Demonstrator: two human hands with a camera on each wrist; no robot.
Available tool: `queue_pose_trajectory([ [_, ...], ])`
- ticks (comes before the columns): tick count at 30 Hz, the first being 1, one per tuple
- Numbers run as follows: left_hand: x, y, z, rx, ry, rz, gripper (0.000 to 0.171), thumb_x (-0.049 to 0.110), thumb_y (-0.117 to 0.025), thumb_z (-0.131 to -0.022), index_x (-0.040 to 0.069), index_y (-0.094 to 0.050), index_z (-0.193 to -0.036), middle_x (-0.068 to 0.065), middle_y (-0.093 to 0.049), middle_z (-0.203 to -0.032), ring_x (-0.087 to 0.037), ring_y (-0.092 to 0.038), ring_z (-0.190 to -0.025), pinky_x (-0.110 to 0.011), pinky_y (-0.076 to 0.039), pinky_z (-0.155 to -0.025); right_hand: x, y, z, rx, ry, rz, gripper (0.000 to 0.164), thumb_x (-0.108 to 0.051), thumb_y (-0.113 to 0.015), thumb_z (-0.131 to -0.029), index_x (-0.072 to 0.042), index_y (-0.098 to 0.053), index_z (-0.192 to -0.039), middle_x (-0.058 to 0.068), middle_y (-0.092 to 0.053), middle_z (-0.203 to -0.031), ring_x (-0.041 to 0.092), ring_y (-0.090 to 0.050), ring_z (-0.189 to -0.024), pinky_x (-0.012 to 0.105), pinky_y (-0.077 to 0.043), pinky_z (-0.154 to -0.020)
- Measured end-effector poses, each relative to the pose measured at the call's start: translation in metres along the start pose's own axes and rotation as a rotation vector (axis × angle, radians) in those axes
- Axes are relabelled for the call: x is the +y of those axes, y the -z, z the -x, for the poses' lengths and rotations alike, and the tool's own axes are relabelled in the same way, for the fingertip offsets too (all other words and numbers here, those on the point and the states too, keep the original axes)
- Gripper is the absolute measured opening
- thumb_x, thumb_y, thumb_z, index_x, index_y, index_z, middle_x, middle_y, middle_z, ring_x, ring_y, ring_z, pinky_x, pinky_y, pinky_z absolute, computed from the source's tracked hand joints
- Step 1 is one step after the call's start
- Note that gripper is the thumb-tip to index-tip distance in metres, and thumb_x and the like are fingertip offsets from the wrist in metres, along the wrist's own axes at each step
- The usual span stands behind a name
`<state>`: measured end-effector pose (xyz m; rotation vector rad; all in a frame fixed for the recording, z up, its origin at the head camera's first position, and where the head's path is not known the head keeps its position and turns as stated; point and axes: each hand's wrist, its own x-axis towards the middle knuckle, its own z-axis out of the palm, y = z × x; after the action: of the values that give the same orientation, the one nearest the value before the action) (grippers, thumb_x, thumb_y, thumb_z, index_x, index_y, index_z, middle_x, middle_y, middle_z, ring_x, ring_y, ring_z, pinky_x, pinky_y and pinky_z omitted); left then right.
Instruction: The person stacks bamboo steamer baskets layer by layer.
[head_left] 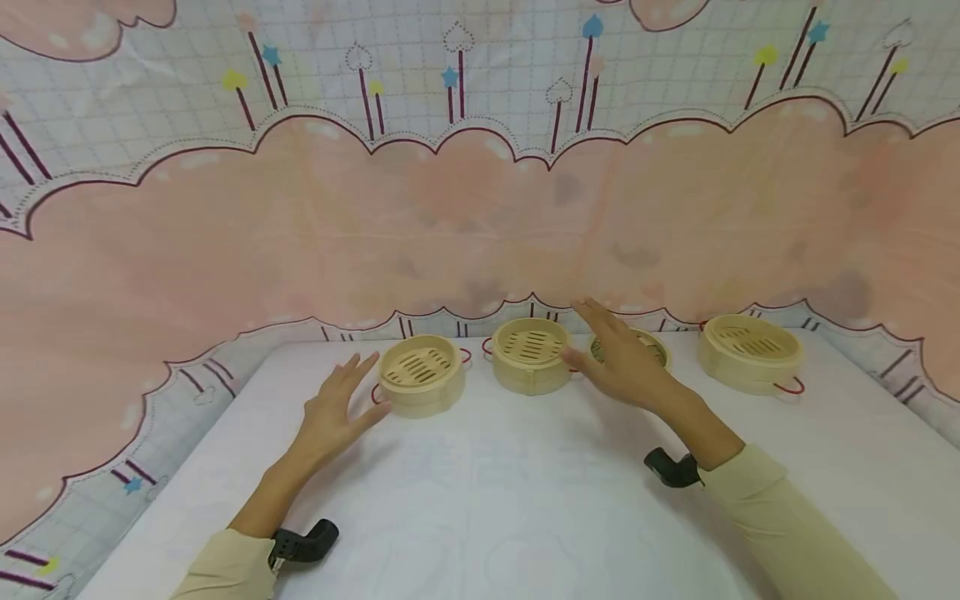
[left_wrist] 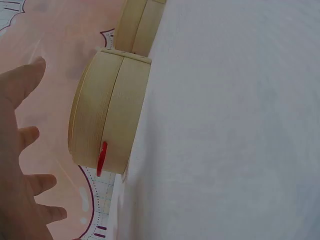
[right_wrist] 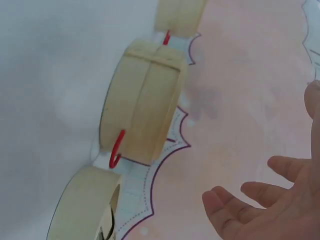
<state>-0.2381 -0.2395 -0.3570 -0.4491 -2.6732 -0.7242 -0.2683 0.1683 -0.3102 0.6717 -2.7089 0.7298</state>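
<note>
Small round bamboo steamers with red cord handles stand in a row on the white table. My left hand [head_left: 335,417] hovers beside the leftmost steamer [head_left: 420,402], fingers spread and holding nothing; the left wrist view shows a gap between the hand [left_wrist: 20,150] and that steamer [left_wrist: 107,110]. My right hand [head_left: 622,367] is in the air with extended fingers, between the second steamer [head_left: 528,379] and the third steamer [head_left: 652,343], which it partly hides. In the right wrist view the fingers [right_wrist: 270,195] are apart from the second steamer [right_wrist: 142,100]. Slotted lids top the two left steamers.
A fourth steamer [head_left: 750,367] with a slotted top stands at the far right. The third one has a dark interior visible in the right wrist view. Behind the row hangs a patterned pink cloth [head_left: 450,225]. The white table [head_left: 480,500] stretches toward me.
</note>
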Motion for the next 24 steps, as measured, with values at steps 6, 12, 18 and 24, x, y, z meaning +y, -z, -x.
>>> queue_pose_trajectory([
  [6,0.002,-0.007,-0.003,-0.012,0.059,0.083,0.072,0.041,-0.062,-0.089,0.017,-0.032,-0.150,-0.022,-0.024,-0.152,-0.048,-0.022,-0.135,-0.081,-0.016,-0.088,-0.015,-0.008,-0.008,0.024,0.055,-0.117,0.072,-0.046,-0.054,-0.095,-0.012,-0.025,-0.151,0.013,-0.026,-0.154,0.037,-0.030,-0.136,0.056,-0.033,-0.103],
  [12,0.003,-0.015,-0.004,0.020,0.064,0.105,0.068,0.039,-0.065,-0.089,0.014,-0.038,-0.146,-0.025,-0.029,-0.149,-0.047,-0.027,-0.134,-0.078,-0.020,-0.090,-0.033,-0.025,-0.011,-0.017,0.061,-0.158,0.067,-0.049,-0.052,-0.095,-0.017,-0.031,-0.150,0.008,-0.031,-0.153,0.032,-0.029,-0.138,0.054,-0.027,-0.107],
  [18,0.002,-0.021,-0.007,0.069,0.041,0.195,0.053,0.025,-0.069,-0.088,0.006,-0.051,-0.134,-0.025,-0.046,-0.137,-0.043,-0.038,-0.127,-0.066,-0.028,-0.099,-0.050,-0.043,-0.017,-0.052,0.045,-0.319,0.064,-0.048,-0.055,-0.094,-0.018,-0.037,-0.147,0.004,-0.036,-0.149,0.027,-0.037,-0.133,0.049,-0.036,-0.103],
  [24,0.002,-0.026,-0.009,0.116,0.025,0.251,0.039,0.015,-0.073,-0.085,0.003,-0.061,-0.121,-0.021,-0.055,-0.125,-0.039,-0.046,-0.120,-0.056,-0.034,-0.099,-0.058,-0.062,-0.021,-0.103,0.053,-0.392,0.062,-0.045,-0.056,-0.094,-0.017,-0.039,-0.146,0.004,-0.041,-0.146,0.030,-0.051,-0.122,0.043,-0.046,-0.095],
])
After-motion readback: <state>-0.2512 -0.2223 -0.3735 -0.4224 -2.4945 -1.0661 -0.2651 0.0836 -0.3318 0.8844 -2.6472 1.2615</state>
